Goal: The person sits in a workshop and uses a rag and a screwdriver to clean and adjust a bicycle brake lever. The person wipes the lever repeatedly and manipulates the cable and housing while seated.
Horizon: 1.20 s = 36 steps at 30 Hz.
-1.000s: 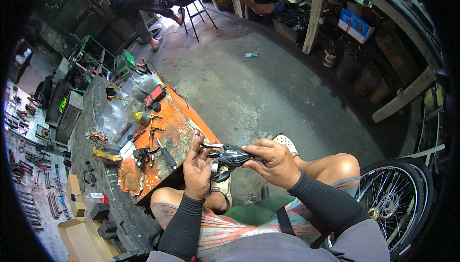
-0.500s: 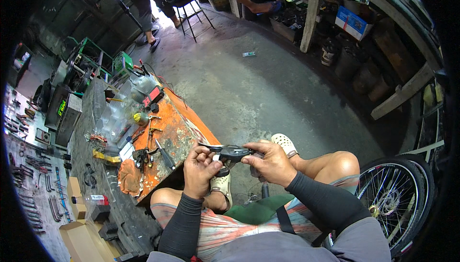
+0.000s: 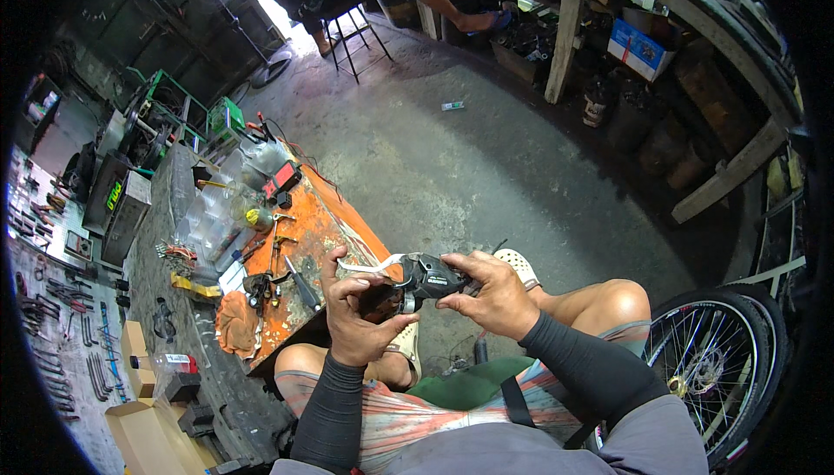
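A black bicycle brake-and-shift lever (image 3: pixel 427 276), with a silver lever blade and a round clamp, is held up above my lap. My right hand (image 3: pixel 497 295) is closed on its right end, thumb below and fingers above. Around the left end, my left hand (image 3: pixel 358 314) loosely cups it. The left index finger is raised near the blade's tip and the thumb stretches toward the clamp. Part of the lever's underside is hidden by the left fingers. A thin dark piece of cable sticks up beyond the right fingers.
An orange, paint-worn bench top (image 3: pixel 300 249) at left carries a screwdriver (image 3: pixel 301 284), a brown cloth (image 3: pixel 236 323) and plastic cups. Bicycle wheels (image 3: pixel 708 371) stand at right. Wooden shelving (image 3: pixel 569 32) lines the far right. Another person sits on a stool (image 3: pixel 352 36) at the back.
The brake-and-shift lever has turned, showing its broader face and silver blade. My left fingers have spread from a pinch. At the back, a standing person's legs have gone from view.
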{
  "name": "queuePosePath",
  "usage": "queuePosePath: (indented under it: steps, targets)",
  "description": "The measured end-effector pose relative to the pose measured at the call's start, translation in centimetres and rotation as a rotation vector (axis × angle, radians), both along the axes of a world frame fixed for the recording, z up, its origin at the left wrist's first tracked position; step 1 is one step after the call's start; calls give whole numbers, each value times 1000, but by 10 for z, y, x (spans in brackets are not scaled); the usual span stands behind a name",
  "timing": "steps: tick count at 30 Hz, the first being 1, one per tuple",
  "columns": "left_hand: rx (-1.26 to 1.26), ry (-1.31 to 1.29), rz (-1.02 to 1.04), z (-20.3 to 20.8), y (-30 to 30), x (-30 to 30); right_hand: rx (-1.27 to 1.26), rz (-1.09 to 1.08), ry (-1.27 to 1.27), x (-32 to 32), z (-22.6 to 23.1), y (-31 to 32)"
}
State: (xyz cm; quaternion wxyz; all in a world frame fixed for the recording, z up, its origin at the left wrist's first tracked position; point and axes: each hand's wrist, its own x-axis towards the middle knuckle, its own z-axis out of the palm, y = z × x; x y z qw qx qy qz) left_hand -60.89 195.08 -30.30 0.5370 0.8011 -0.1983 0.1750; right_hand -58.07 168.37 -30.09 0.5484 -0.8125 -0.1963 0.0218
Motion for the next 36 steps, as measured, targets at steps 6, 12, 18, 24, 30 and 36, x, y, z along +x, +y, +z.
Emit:
queuePosePath:
  steps: [6,12,18,24,30,36]
  targets:
    - [71,-42,21,0,1,1,6,-35,-34,-1,1,3]
    - [71,2,-4,1,4,4,24,4,-63,-1,-1,2]
    - [55,161,-146,3,13,3,-62,185,-83,6,2,-8]
    - [211,147,-40,10,9,5,-110,123,-135,7,3,-6]
    - [310,15,151,9,-4,1,-83,33,-141,12,4,-5]
    - [145,137,76,6,-10,-4,-63,10,-94,8,0,-4]
